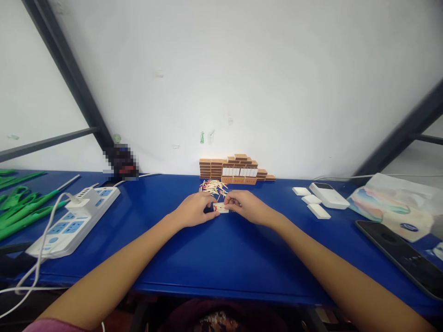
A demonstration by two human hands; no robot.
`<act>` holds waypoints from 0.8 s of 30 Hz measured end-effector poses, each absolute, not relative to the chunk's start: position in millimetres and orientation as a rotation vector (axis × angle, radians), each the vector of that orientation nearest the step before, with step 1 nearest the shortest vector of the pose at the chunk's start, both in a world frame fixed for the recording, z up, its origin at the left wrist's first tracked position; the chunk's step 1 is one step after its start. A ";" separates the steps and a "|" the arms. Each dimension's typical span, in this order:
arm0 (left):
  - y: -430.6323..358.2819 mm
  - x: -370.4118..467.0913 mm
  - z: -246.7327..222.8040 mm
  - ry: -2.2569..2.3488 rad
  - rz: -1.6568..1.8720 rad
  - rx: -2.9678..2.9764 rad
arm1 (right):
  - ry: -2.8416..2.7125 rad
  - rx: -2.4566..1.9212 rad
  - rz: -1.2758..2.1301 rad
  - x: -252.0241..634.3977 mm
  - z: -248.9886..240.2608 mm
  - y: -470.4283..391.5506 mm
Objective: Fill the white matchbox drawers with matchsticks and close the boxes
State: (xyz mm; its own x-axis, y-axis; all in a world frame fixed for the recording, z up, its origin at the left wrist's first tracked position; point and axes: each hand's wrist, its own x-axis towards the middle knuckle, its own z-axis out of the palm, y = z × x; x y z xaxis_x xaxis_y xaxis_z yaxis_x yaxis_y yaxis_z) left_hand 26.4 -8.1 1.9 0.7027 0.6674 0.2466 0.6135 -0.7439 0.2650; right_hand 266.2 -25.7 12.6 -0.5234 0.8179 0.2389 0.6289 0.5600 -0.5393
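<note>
A small white matchbox tray (220, 207) with several red-tipped matches lying in it is between my hands, low over the blue table. My left hand (195, 210) grips the tray's left end between thumb and fingers. At the right end, the fingers of my right hand (247, 206) are pinched together at the tray's edge; whether a match is between them is too small to tell. Just beyond my hands lies a loose pile of matches (212, 186). Behind it, brown matchboxes (211, 168) are stacked against the wall, with a row of white-faced ones (239, 172) in the middle.
To the right are several small white trays (319, 211), a white device with a dark screen (328, 195), a phone (398, 253) and a plastic packet (391, 203). On the left stand a white power strip (74, 226) with cables and green-handled tools (27, 207).
</note>
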 end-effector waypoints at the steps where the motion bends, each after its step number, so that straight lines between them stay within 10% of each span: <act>1: -8.0 26.4 1.7 1.039 0.494 2.747 | -2.329 -1.167 0.536 266.9 12.7 -25.3; 24: -4.2 23.1 1.5 1.089 0.630 2.745 | -2.435 -1.483 0.764 305.4 19.3 -9.2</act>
